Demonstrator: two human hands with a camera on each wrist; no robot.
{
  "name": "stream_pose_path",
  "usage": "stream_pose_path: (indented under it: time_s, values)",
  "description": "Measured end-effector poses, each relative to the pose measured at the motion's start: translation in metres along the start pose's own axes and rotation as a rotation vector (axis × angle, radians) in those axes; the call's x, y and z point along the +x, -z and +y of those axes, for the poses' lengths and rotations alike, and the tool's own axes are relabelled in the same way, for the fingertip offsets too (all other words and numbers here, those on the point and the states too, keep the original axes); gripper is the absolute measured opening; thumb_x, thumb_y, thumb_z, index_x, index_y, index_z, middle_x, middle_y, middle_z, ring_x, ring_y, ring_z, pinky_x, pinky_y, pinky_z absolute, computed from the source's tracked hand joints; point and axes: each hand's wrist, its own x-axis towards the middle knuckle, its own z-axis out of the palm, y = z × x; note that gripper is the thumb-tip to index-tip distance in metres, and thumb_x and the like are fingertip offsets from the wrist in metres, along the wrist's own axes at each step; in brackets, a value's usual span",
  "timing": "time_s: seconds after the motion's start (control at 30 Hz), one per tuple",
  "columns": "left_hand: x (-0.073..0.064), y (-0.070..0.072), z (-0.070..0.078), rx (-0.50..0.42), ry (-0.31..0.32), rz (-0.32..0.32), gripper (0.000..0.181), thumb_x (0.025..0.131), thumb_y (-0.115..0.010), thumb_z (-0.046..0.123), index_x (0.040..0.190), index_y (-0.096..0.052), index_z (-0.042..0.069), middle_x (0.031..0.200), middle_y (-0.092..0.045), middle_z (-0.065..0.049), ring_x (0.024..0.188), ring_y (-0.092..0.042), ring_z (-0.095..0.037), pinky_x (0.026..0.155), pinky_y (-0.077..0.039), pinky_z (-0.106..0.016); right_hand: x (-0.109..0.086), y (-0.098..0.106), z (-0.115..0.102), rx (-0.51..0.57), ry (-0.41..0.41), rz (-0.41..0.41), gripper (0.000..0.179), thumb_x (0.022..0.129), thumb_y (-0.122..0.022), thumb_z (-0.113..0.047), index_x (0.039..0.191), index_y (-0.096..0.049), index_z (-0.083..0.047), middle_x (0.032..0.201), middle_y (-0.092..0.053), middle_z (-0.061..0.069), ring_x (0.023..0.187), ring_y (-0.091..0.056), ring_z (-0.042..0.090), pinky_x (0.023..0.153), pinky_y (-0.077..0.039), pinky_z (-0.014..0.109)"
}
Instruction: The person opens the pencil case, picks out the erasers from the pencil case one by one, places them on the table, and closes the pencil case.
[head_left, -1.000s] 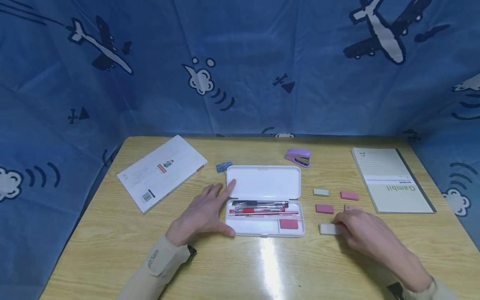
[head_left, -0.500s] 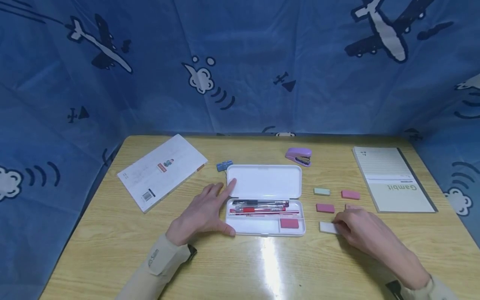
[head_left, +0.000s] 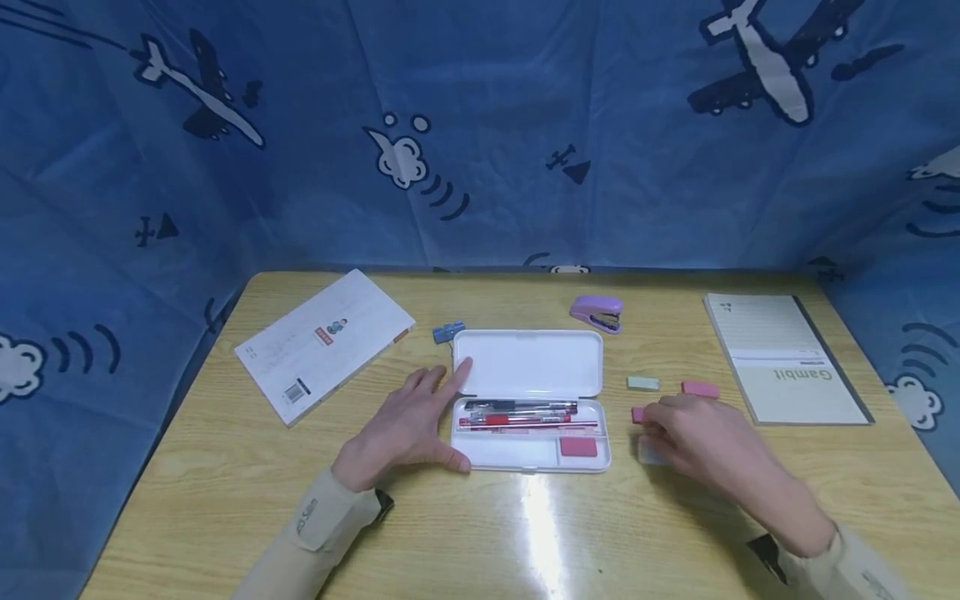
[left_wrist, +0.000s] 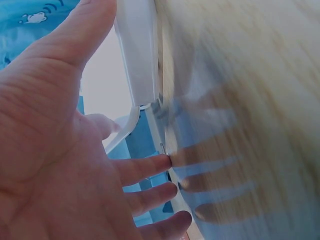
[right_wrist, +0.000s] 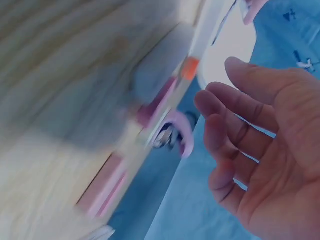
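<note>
A white pencil case (head_left: 506,454) lies with its lid (head_left: 528,364) folded back. Inside are several pens (head_left: 517,420) and a pink eraser (head_left: 578,447). My left hand (head_left: 405,429) rests at the case's left side, thumb and index finger spread against its edge; the left wrist view shows the other fingers extended. My right hand (head_left: 701,437) hovers over loose erasers, its fingers loosely bent with nothing between them in the right wrist view. A white eraser (head_left: 649,452) and a dark pink eraser (head_left: 637,415) are partly hidden by it. Beyond lie a green eraser (head_left: 642,383) and another pink eraser (head_left: 700,388).
A purple stapler (head_left: 597,313) and a small blue object (head_left: 448,332) stand behind the case. A white book (head_left: 324,346) lies at the left of the table (head_left: 420,542), a notebook (head_left: 787,360) at the right. Blue printed cloth (head_left: 480,217) hangs behind.
My right hand has let go of the white eraser and moved slightly left and away from me, over the dark pink eraser. The left hand has stayed at the case.
</note>
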Motion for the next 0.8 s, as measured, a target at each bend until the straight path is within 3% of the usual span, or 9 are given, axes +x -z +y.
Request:
stream_pose_path:
  time_s: [0.13,0.33,0.57,0.8]
  values:
    - [0.000,0.000,0.000,0.000,0.000,0.000,0.140,0.058,-0.089,0.068,0.164,-0.001,0.038,0.167,-0.024,-0.018,0.154,-0.021,-0.043,0.120,-0.028,-0.064,0.011,-0.002,-0.012,0.003,0.092,0.040,0.020,0.076,-0.089,-0.023,0.083,-0.071,-0.018,0.076,-0.067,-0.008,0.064,-0.058,0.005,0.057,-0.051,0.026]
    - [0.001,0.000,-0.001,0.010,-0.003,0.003,0.140,0.058,-0.088,0.069,0.164,-0.002,0.037,0.167,-0.025,-0.018,0.153,-0.023,-0.043,0.120,-0.029,-0.062,0.026,-0.009,-0.030,-0.009,0.155,0.029,0.028,0.070,-0.093,-0.026,0.083,-0.070,-0.017,0.075,-0.065,-0.008,0.065,-0.054,0.006,0.059,-0.048,0.026]
    - [-0.003,-0.006,-0.001,0.019,0.002,-0.006,0.139,0.058,-0.088,0.069,0.164,-0.005,0.035,0.167,-0.026,-0.018,0.152,-0.025,-0.043,0.120,-0.030,-0.062,0.033,-0.020,-0.044,-0.075,0.185,-0.029,0.036,0.063,-0.095,-0.031,0.079,-0.064,-0.019,0.073,-0.060,-0.010,0.066,-0.053,0.008,0.059,-0.047,0.026]
    - [0.001,-0.003,-0.001,0.019,-0.008,0.020,0.140,0.058,-0.088,0.069,0.164,-0.005,0.034,0.166,-0.027,-0.018,0.152,-0.025,-0.042,0.120,-0.031,-0.062,0.044,-0.024,-0.048,-0.138,0.186,-0.064,0.035,0.065,-0.094,-0.027,0.079,-0.063,-0.020,0.073,-0.060,-0.008,0.067,-0.051,0.010,0.055,-0.040,0.023]
